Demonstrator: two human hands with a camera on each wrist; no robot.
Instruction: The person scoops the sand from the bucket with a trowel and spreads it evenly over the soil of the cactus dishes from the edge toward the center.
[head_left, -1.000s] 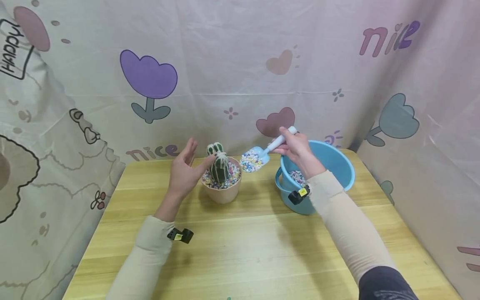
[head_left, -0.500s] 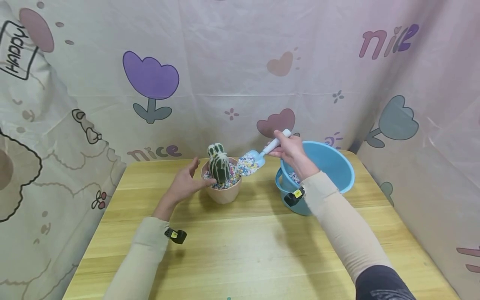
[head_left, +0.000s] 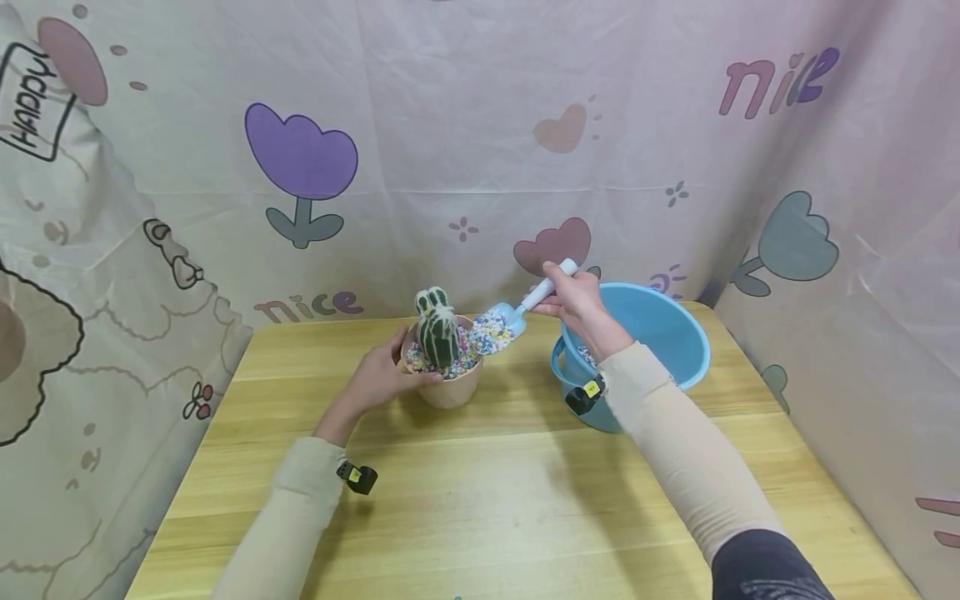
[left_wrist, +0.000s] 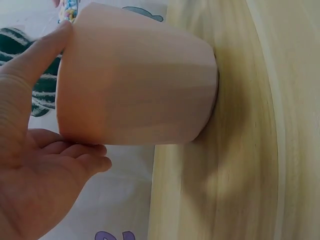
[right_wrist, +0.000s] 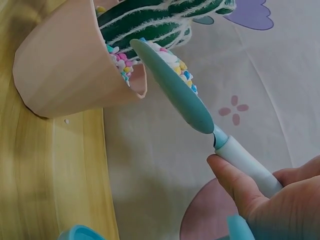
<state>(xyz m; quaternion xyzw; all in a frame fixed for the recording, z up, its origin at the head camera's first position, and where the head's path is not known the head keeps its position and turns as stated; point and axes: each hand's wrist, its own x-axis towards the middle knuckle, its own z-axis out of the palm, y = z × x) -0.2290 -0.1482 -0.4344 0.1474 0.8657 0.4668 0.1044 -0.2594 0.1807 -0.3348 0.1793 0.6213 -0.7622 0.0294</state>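
A peach flower pot stands on the table, filled with colourful pebbles around a green cactus with white lines. My left hand grips the pot's left side at the rim, thumb across the front; the left wrist view shows the fingers behind the pot. My right hand holds the white handle of a small blue shovel, seen from the side in the right wrist view. Pebbles heap the shovel's blade, and its tip reaches over the pot's right rim beside the cactus.
To the right stands a blue bucket with more pebbles inside, partly hidden by my right arm. The wooden table ends at the back against a printed curtain.
My left hand has come down from beside the cactus and taken hold of the pot. My right hand has moved the loaded shovel slightly left, its tip now over the rim.
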